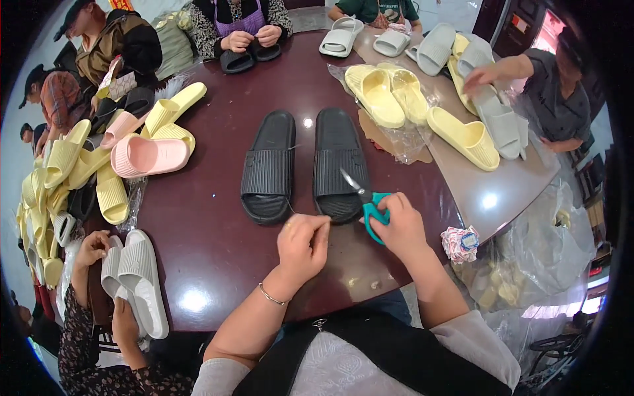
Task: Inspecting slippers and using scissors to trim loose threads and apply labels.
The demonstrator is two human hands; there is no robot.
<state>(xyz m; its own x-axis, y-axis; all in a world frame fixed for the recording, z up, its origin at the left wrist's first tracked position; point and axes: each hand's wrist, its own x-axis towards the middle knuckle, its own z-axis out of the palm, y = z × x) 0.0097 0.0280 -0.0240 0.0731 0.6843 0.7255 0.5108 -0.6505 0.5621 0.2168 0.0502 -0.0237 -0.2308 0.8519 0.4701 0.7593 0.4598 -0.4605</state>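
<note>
Head camera, looking down: what does each hand have?

– The right hand (401, 228) grips a pair of teal-handled scissors (364, 197), blades angled over a black slipper. Its fingers hide part of the handles, and I can't tell whether the blades touch the slipper

And the left hand (302, 245)?

– Fingertips pinched together, just by the near ends of the two black slippers (267, 168). A thin thread seems to run down towards it, too fine to follow, so I can't say what sits between the fingers

Where are those slippers?

– Side by side on the dark red table (211, 264), in front of the person, the strap openings facing this way

Who else is around?

– On the left, a co-worker's hands touch grey slippers (139, 284), one hand partly behind them. Across the table, someone in a purple apron (232, 20) handles black footwear, head cut off by the top edge. On the right, an outstretched hand (481, 78) is blurred

And that clear plastic bag (545, 241)?

– Pale shapes show inside, hard to make out through the creases
</note>
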